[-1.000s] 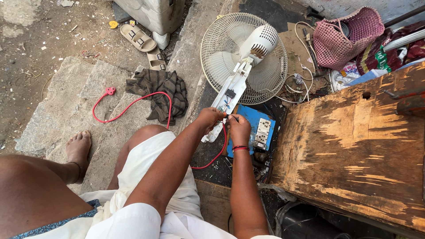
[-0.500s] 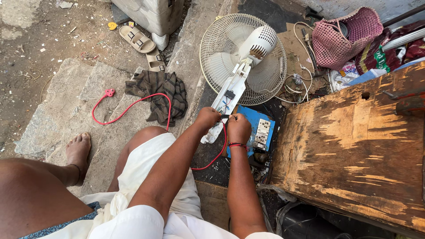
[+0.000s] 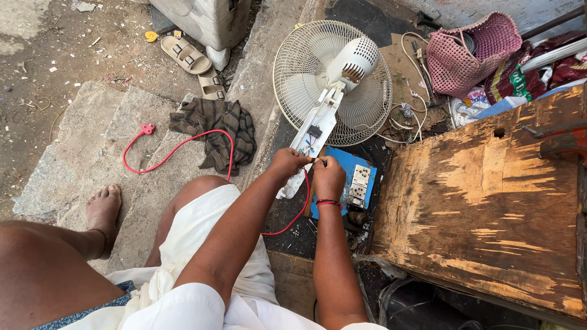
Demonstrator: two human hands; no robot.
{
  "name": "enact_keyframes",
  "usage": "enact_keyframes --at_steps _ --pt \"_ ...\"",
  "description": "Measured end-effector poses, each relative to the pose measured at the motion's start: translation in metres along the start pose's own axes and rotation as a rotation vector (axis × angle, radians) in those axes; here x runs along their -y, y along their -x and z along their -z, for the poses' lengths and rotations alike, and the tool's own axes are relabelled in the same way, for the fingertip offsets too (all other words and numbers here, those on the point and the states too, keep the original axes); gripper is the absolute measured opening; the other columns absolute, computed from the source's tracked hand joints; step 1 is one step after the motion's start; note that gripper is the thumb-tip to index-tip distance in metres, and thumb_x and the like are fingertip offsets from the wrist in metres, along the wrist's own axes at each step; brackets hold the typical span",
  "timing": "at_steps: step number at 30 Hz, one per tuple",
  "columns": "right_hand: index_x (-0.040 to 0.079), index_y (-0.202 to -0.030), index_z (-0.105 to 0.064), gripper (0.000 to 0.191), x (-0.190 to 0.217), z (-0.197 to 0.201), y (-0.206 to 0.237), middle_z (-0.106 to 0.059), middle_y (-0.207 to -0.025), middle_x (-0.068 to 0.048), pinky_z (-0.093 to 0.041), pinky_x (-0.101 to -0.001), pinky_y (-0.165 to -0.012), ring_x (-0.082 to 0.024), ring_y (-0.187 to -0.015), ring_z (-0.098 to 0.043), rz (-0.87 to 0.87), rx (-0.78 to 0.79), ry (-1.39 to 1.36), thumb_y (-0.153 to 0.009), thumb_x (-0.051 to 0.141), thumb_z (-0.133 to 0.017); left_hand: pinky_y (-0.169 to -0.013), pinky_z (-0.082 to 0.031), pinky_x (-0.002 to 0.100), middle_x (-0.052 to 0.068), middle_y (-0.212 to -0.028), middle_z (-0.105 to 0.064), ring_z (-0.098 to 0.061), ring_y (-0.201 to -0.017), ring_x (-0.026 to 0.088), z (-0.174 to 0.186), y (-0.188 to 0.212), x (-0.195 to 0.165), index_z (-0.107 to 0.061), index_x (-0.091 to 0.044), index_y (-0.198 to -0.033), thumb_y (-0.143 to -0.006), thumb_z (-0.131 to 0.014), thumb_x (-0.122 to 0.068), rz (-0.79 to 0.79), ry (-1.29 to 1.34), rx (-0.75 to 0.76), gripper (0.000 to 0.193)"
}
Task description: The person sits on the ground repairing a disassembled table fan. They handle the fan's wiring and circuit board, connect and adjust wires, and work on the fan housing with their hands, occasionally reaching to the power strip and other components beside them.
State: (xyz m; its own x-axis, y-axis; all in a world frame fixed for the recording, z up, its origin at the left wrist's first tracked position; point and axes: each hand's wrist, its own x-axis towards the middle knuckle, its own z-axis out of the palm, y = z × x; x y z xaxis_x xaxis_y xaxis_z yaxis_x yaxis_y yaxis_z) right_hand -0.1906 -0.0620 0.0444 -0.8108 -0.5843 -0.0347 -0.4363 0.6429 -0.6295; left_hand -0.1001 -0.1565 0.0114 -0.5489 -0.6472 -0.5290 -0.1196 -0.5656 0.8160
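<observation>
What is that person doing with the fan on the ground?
A person sits on stone steps with a white fan lying flat in front of them. Its stand is opened up, with small wires showing inside. The left hand and right hand meet at the lower end of the stand, pinching something thin that is too small to tell. A red cord runs from there across the steps. A blue switch board lies beside the hands.

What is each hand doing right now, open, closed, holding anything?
Left hand: closed, fingers pinching at the white fan stand; exactly what they grip cannot be told.
Right hand: closed, gripping something small by the red wire.
</observation>
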Motion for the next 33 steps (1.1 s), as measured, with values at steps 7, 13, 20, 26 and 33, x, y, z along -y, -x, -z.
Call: enact_keyframes --at_steps 7,13,20,26,33 --pt "0.006 -0.096 -0.077 0.021 0.001 0.010 -0.001 -0.076 -0.080 -0.011 -0.055 -0.0401 -0.064 -0.025 -0.071 -0.074 -0.002 0.054 0.018 -0.091 0.025 -0.070 -0.050 -0.044 0.029 0.008 -0.068 -0.069 -0.058 -0.055 0.013 0.001 -0.004 0.003 -0.069 -0.001 -0.075 -0.081 -0.084 -0.006 0.002 -0.013 -0.029 0.017" --pt "0.005 -0.097 -0.077 0.020 0.006 0.019 0.002 -0.076 -0.077 -0.008 -0.056 -0.0386 -0.063 -0.020 -0.066 -0.073 -0.069 0.088 -0.010 -0.092 0.023 -0.069 -0.049 -0.045 0.028 0.011 -0.070 -0.070 -0.062 -0.057 0.015 0.005 -0.004 0.006 -0.071 0.002 -0.078 -0.081 -0.081 0.000 0.044 0.149 0.046 0.010" --pt "0.004 -0.097 -0.075 0.021 0.013 0.032 0.004 -0.075 -0.078 -0.008 -0.055 -0.0381 -0.057 -0.018 -0.063 -0.072 -0.105 0.075 -0.013 -0.094 0.023 -0.068 -0.048 -0.042 0.027 0.011 -0.074 -0.073 -0.061 -0.057 0.014 0.002 -0.001 -0.004 -0.069 0.000 -0.081 -0.083 -0.077 0.001 0.100 0.095 0.042 0.008" --pt "0.004 -0.098 -0.076 0.020 0.007 0.035 0.000 -0.076 -0.078 -0.009 -0.056 -0.0382 -0.061 -0.020 -0.063 -0.073 -0.072 0.019 -0.002 -0.093 0.023 -0.069 -0.048 -0.044 0.027 0.012 -0.074 -0.072 -0.059 -0.055 0.015 -0.005 -0.004 -0.003 -0.072 0.001 -0.082 -0.082 -0.074 0.003 0.089 0.074 0.037 0.003" --pt "0.006 -0.097 -0.079 0.021 -0.008 0.017 -0.012 -0.073 -0.078 -0.011 -0.054 -0.0427 -0.061 -0.025 -0.067 -0.069 0.001 -0.085 0.161 -0.093 0.026 -0.072 -0.050 -0.048 0.028 0.010 -0.073 -0.072 -0.063 -0.057 0.014 -0.009 -0.007 -0.005 -0.073 0.003 -0.083 -0.080 -0.072 0.005 0.047 0.012 -0.015 0.004"
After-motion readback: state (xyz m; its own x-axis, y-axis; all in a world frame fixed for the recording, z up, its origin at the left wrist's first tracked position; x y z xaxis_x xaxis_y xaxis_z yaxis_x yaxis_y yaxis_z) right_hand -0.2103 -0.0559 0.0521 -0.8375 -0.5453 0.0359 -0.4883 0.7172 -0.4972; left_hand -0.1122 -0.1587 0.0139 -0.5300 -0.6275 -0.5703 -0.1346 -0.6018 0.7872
